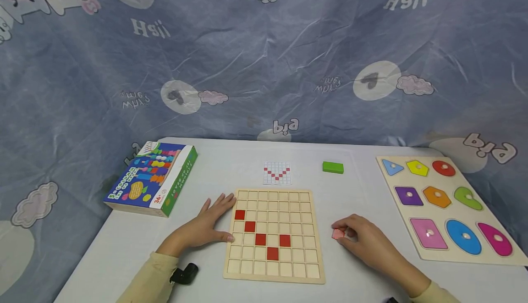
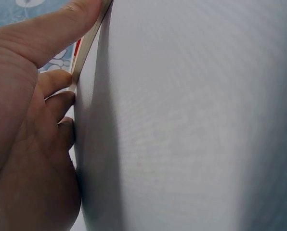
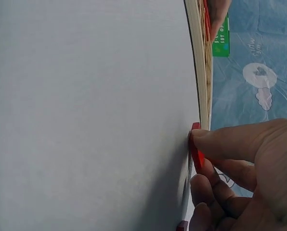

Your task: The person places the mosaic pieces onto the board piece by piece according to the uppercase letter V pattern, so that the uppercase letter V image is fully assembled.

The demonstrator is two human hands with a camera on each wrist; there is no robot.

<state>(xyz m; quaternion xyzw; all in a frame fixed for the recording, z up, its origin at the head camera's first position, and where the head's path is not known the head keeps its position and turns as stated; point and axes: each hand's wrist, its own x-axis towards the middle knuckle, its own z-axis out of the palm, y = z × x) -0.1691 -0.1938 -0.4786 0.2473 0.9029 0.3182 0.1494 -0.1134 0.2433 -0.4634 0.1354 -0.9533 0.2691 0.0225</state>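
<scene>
A square wooden grid board lies on the white table, with several red square tiles set in its cells. My left hand touches the board's left edge, its fingers extended and the thumb apart from them. To the right of the board, my right hand pinches a small red tile between thumb and fingers, low over the table; in the head view this tile looks pinkish. Part of another red piece shows at the bottom of the right wrist view. Behind the board lies a grid card with a red V pattern.
A green block lies at the back, right of the card. A colourful box sits at the left. On the right lies a shape puzzle board with knobbed pieces. A patterned blue-grey cloth hangs behind the table.
</scene>
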